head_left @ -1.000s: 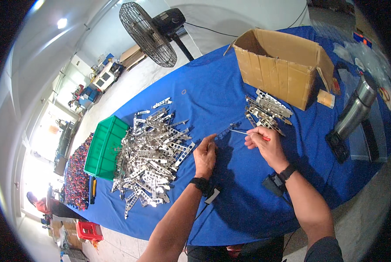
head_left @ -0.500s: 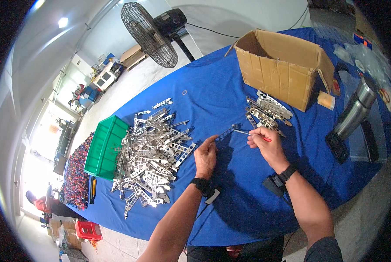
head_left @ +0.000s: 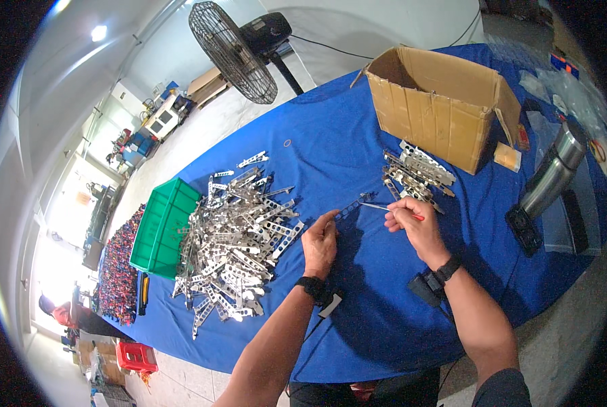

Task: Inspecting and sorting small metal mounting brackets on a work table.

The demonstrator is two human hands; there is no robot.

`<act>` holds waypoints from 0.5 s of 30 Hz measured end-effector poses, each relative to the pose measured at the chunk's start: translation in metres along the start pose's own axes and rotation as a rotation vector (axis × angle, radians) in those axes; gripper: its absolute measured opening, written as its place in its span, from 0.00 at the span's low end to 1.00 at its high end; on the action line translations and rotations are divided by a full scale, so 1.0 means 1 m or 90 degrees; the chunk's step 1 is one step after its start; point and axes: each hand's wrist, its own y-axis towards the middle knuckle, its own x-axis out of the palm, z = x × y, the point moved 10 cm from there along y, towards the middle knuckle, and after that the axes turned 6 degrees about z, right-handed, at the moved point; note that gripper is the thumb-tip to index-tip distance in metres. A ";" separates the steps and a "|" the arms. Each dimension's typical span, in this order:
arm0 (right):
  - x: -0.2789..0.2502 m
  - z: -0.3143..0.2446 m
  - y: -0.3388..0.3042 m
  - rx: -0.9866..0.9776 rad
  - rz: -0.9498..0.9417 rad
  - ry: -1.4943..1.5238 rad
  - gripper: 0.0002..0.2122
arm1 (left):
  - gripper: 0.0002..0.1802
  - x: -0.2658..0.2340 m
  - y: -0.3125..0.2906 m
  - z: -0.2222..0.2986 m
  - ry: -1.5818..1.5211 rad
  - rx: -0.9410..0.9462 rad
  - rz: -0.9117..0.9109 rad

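Note:
My left hand (head_left: 319, 245) is closed on one end of a flat metal strip with a row of holes (head_left: 346, 209), which slants up and away over the blue cloth. In my right hand (head_left: 415, 227) is a slim pointed metal tool with a red end (head_left: 376, 205). Its tip touches or nearly touches the strip near the far end; contact is too small to tell. Left of my left hand lies a large heap of similar perforated metal strips (head_left: 239, 237). A smaller, neater pile of strips (head_left: 419, 173) lies beyond my right hand.
A green plastic bin (head_left: 155, 234) tilts against the big heap. At the back right stands an open cardboard box (head_left: 429, 112). A steel flask (head_left: 554, 169) lies on the right. Past the table are a black fan (head_left: 232, 51) and a person (head_left: 69, 315) at far left.
Both hands keep nearly the same place. The tool and the strip have hardly shifted.

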 end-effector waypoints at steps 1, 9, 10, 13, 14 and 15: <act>-0.004 0.002 0.001 -0.002 0.011 -0.017 0.08 | 0.14 0.000 0.000 0.000 -0.005 -0.005 0.000; -0.001 0.001 0.002 -0.008 -0.008 -0.038 0.08 | 0.14 0.001 0.000 0.000 0.001 -0.009 -0.004; -0.003 0.001 0.003 -0.012 0.012 -0.041 0.08 | 0.14 0.000 0.000 0.001 0.010 0.006 0.001; -0.003 -0.004 0.001 -0.024 0.028 -0.049 0.07 | 0.15 -0.001 0.001 0.001 0.019 0.014 0.004; -0.002 -0.006 0.000 -0.033 0.024 -0.056 0.07 | 0.15 0.000 0.001 -0.001 0.017 0.006 0.001; -0.003 -0.005 0.001 -0.033 0.024 -0.057 0.07 | 0.15 0.000 0.001 -0.001 0.017 0.006 0.001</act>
